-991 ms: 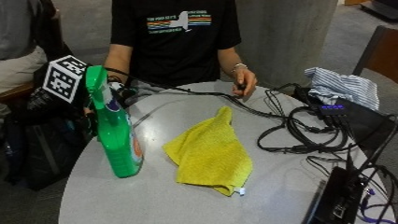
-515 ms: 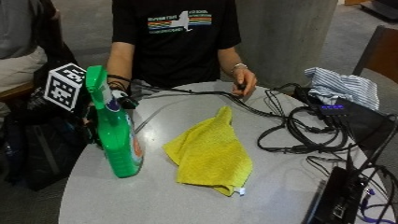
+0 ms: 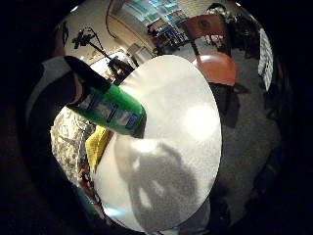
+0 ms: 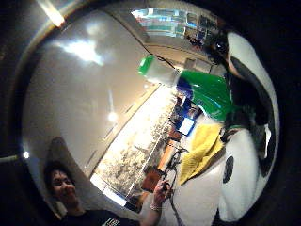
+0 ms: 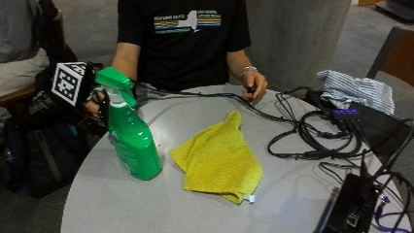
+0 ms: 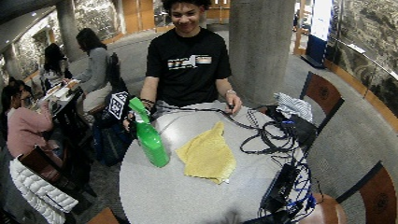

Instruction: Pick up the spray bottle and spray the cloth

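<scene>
A green spray bottle (image 5: 132, 141) stands upright on the round grey table (image 5: 129, 208), near its left edge. My gloved right hand (image 5: 97, 104) is behind the bottle's neck, just under the green trigger head, and its fingers curl round the neck. The palm views show the bottle (image 3: 110, 110) close to the palm with a black finger across its upper part. A yellow cloth (image 5: 216, 158) lies crumpled and flat on the table just right of the bottle, not touching it. The cloth (image 4: 202, 150) also shows beyond the bottle (image 4: 207, 92) in the thumb side view.
The person's bare left hand (image 5: 252, 85) rests on the table's far edge by a tangle of black cables (image 5: 310, 136). A striped cloth (image 5: 355, 90) and black electronics (image 5: 349, 208) fill the right side. A dark bag (image 5: 45, 145) sits beside the table's left edge.
The bottle has edged slightly toward the cloth, still upright, with the gloved hand staying at its neck. The cloth and the bare hand have not moved.
</scene>
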Motion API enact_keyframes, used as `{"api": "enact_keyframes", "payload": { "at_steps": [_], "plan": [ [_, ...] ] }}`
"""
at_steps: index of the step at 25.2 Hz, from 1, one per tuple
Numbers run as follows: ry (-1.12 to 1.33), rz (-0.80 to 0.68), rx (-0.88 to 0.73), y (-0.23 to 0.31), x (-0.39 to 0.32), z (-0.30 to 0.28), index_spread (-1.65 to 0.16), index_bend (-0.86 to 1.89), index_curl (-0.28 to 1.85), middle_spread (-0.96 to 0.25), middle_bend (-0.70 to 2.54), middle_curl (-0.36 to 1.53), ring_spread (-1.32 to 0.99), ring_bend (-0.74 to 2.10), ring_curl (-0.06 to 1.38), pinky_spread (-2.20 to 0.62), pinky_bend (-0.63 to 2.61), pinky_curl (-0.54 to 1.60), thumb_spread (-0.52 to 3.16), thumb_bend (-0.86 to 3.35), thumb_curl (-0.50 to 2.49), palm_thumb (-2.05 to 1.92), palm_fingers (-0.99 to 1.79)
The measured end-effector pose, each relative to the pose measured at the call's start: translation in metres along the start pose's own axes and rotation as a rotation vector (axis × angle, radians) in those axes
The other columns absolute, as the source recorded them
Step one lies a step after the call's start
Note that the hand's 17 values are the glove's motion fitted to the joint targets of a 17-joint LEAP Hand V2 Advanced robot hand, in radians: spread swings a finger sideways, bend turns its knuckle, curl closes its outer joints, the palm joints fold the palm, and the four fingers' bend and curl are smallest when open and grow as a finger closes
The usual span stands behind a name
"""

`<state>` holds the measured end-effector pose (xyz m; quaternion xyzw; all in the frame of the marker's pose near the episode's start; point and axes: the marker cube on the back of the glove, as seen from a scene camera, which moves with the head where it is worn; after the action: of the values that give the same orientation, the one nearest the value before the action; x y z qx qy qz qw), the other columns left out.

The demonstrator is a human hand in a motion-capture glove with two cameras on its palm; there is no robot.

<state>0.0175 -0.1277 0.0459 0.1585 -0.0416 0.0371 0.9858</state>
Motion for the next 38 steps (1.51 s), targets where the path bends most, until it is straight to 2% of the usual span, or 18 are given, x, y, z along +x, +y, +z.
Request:
{"api": "enact_keyframes", "payload": {
  "at_steps": [3,10,13,15,19,27,38],
  "plan": [
    [0.0,-0.009,0.004,0.002,-0.001,-0.004,-0.22,0.31,0.27,-0.06,0.39,0.43,-0.1,0.64,0.39,-0.21,0.69,0.29,0.63,0.11,0.49,1.12,1.19],
    [0.001,0.01,-0.053,0.005,0.004,-0.008,-0.19,0.31,0.35,-0.08,0.38,0.47,-0.11,0.59,0.42,-0.24,0.64,0.3,0.5,0.05,0.53,1.13,1.13],
    [0.008,0.023,-0.135,0.005,0.005,-0.005,-0.21,0.21,0.35,-0.06,0.34,0.46,-0.07,0.46,0.4,-0.09,0.64,0.32,0.61,0.04,0.53,1.12,0.84],
    [0.01,0.022,-0.19,0.004,0.005,-0.002,-0.27,0.08,0.33,-0.02,0.28,0.45,-0.01,0.39,0.4,0.03,0.72,0.36,0.69,-0.02,0.51,1.04,0.52],
    [0.017,0.015,-0.258,0.003,0.006,0.002,-0.33,0.03,0.28,0.02,0.23,0.42,0.04,0.34,0.37,0.14,0.78,0.36,0.77,-0.07,0.46,0.92,0.3],
    [0.016,0.023,-0.287,-0.003,0.009,0.012,-0.37,0.07,0.21,0.07,0.22,0.4,0.09,0.33,0.31,0.25,0.83,0.33,0.86,-0.05,0.42,0.82,0.28],
    [0.014,0.003,-0.3,-0.027,0.017,0.045,-0.41,-0.04,0.08,0.09,0.3,0.41,0.09,0.48,0.34,0.28,0.96,0.36,0.87,-0.06,0.38,0.69,0.18]
  ]
}}
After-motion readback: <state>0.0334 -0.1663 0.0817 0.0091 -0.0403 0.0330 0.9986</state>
